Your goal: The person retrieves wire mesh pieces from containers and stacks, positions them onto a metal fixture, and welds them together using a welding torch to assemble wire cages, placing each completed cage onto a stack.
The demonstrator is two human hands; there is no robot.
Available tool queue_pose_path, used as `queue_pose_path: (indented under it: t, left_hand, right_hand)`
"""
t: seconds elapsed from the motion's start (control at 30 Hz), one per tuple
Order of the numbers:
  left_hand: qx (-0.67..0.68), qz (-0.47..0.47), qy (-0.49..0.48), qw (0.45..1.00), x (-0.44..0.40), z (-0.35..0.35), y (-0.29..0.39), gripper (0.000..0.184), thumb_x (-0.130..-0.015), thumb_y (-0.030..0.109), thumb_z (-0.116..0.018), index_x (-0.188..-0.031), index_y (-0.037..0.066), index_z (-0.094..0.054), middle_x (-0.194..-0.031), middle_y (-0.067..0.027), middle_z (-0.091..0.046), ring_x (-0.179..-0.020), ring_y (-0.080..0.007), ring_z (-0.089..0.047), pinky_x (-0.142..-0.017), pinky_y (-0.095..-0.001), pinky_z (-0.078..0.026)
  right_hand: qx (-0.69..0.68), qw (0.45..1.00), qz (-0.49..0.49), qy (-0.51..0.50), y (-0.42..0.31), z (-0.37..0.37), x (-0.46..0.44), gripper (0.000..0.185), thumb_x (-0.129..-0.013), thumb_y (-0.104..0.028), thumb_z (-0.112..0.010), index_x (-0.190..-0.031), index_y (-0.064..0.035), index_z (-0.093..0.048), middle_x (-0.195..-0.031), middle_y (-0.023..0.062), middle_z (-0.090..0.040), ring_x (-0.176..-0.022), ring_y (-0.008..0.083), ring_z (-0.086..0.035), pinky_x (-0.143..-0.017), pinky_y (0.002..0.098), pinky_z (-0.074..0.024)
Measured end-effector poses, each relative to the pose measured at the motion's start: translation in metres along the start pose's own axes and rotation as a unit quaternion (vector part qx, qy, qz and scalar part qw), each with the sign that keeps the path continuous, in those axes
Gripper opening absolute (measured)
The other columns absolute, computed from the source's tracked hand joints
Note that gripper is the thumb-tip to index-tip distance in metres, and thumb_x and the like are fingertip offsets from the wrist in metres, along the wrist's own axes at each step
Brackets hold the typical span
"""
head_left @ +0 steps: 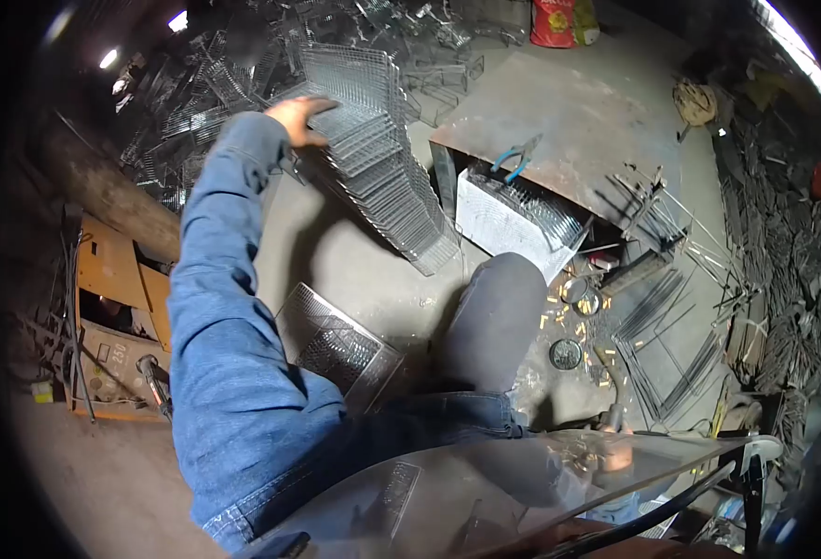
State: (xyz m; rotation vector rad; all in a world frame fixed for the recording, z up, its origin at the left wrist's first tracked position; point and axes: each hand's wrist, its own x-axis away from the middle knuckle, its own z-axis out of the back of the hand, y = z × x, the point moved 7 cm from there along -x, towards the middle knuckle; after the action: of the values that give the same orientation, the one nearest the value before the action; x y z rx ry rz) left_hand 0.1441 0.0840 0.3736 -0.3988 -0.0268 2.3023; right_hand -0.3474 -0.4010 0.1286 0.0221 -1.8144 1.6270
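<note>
My left hand (300,121), in a blue sleeve, reaches to the upper left edge of a long, leaning stack of wire mesh trays (373,154). Its thumb and fingers are spread; whether they touch the mesh is hard to tell. Low on the right, partly behind a clear visor (485,484), my right hand (618,455) is closed round the handle of a torch-like tool with a curved neck (615,373). A mesh tray (336,345) lies on the floor left of my knee. Blue-handled pliers (518,160) rest on the metal table (569,112).
Under the table's edge is a white box-like piece (503,219) with mesh. Small round containers (566,353) and thin rods (662,373) lie right of my knee. Wire pieces (215,84) heap up at the upper left. An orange machine (112,270) stands left.
</note>
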Motion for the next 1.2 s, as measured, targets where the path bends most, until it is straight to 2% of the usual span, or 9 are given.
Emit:
queue_pose_path:
  t: [0.07, 0.27, 0.4, 0.5, 0.73, 0.8, 0.93, 1.03, 1.2]
  left_hand:
    - [-0.01, 0.157, -0.266, 0.951, 0.008, -0.015, -0.034, 0.043, -0.074, 0.019, -0.071, -0.116, 0.015, -0.062, -0.099, -0.0123, -0.067, -0.093, -0.0277, -0.064, -0.084, -0.0366, -0.05]
    - [-0.075, 0.123, -0.304, 0.942, -0.019, 0.032, -0.008, 0.036, -0.071, 0.02, -0.077, -0.105, 0.012, -0.068, -0.097, -0.0111, -0.068, -0.09, -0.0248, -0.065, -0.08, -0.0339, -0.051]
    - [0.074, 0.141, -0.14, 0.977, -0.034, 0.092, -0.02, 0.039, -0.069, 0.024, -0.077, -0.103, 0.008, -0.067, -0.094, -0.0136, -0.068, -0.09, -0.0267, -0.065, -0.08, -0.0344, -0.051]
    - [-0.05, 0.065, -0.094, 0.992, -0.05, 0.094, -0.001, 0.042, -0.067, 0.023, -0.078, -0.104, 0.007, -0.065, -0.096, -0.0137, -0.067, -0.089, -0.0286, -0.065, -0.078, -0.0359, -0.051]
    - [-0.204, 0.165, -0.321, 0.91, -0.033, 0.039, -0.006, 0.033, -0.074, 0.027, -0.069, -0.106, 0.017, -0.068, -0.101, -0.0113, -0.066, -0.1, -0.03, -0.061, -0.088, -0.0379, -0.048]
    - [-0.218, 0.068, -0.266, 0.937, -0.031, 0.064, 0.003, 0.029, -0.078, 0.02, -0.065, -0.106, 0.015, -0.067, -0.106, -0.0096, -0.064, -0.1, -0.0299, -0.061, -0.088, -0.0366, -0.048]
    - [-0.16, 0.13, 0.031, 0.978, -0.022, 0.168, -0.011, 0.025, -0.083, 0.018, -0.064, -0.106, 0.008, -0.064, -0.104, -0.0103, -0.063, -0.094, -0.0287, -0.061, -0.082, -0.0344, -0.049]
    - [0.014, 0.131, 0.318, 0.939, 0.003, 0.233, -0.039, 0.031, -0.088, 0.022, -0.064, -0.112, 0.004, -0.063, -0.105, -0.0069, -0.067, -0.095, -0.0101, -0.06, -0.085, -0.0236, -0.045]
    - [0.345, 0.039, 0.46, 0.817, -0.021, 0.227, 0.118, 0.031, -0.094, 0.018, -0.055, -0.115, -0.004, -0.059, -0.108, -0.0112, -0.064, -0.098, -0.0158, -0.059, -0.09, -0.0265, -0.045]
  right_hand:
    - [-0.083, 0.995, -0.06, -0.02, 0.017, -0.005, -0.005, 0.014, -0.08, -0.004, -0.051, -0.093, -0.0003, -0.047, -0.073, 0.0137, -0.061, -0.038, 0.0178, -0.049, -0.031, 0.0291, -0.0408]
    - [0.078, 0.994, -0.072, 0.021, -0.018, -0.033, 0.011, 0.01, -0.08, -0.003, -0.052, -0.089, -0.0005, -0.049, -0.067, 0.0111, -0.059, -0.038, 0.0168, -0.049, -0.032, 0.0283, -0.0398]
    - [0.184, 0.982, -0.032, 0.011, -0.009, -0.038, 0.013, 0.015, -0.078, -0.006, -0.054, -0.091, 0.0003, -0.05, -0.063, 0.0105, -0.056, -0.039, 0.0175, -0.051, -0.033, 0.0305, -0.042]
    - [0.181, 0.981, -0.072, -0.009, 0.019, -0.035, 0.006, 0.018, -0.076, -0.008, -0.054, -0.092, 0.0023, -0.051, -0.062, 0.0116, -0.054, -0.041, 0.0194, -0.054, -0.035, 0.0324, -0.0445]
    - [0.179, 0.984, -0.013, 0.016, 0.019, -0.028, 0.007, 0.02, -0.076, -0.008, -0.055, -0.094, 0.0021, -0.052, -0.065, 0.012, -0.055, -0.044, 0.0202, -0.055, -0.037, 0.0339, -0.0446]
    - [0.184, 0.982, -0.03, 0.013, 0.029, -0.022, 0.003, 0.022, -0.076, -0.009, -0.056, -0.095, 0.0027, -0.053, -0.067, 0.0137, -0.057, -0.043, 0.0211, -0.055, -0.039, 0.0344, -0.046]
    - [0.268, 0.963, -0.012, 0.018, 0.006, -0.036, 0.015, 0.028, -0.073, -0.015, -0.06, -0.094, 0.0034, -0.055, -0.074, 0.0219, -0.061, -0.066, 0.032, -0.064, -0.062, 0.041, -0.0511]
    - [0.413, 0.908, 0.078, 0.002, 0.045, -0.035, -0.003, 0.041, -0.071, -0.026, -0.061, -0.095, 0.0075, -0.055, -0.083, 0.0307, -0.061, -0.082, 0.0449, -0.06, -0.076, 0.0476, -0.0475]
    - [0.476, 0.864, 0.15, -0.064, 0.008, -0.058, -0.01, 0.05, -0.078, -0.035, -0.061, -0.104, 0.0057, -0.052, -0.097, 0.0302, -0.059, -0.089, 0.0438, -0.06, -0.076, 0.047, -0.0487]
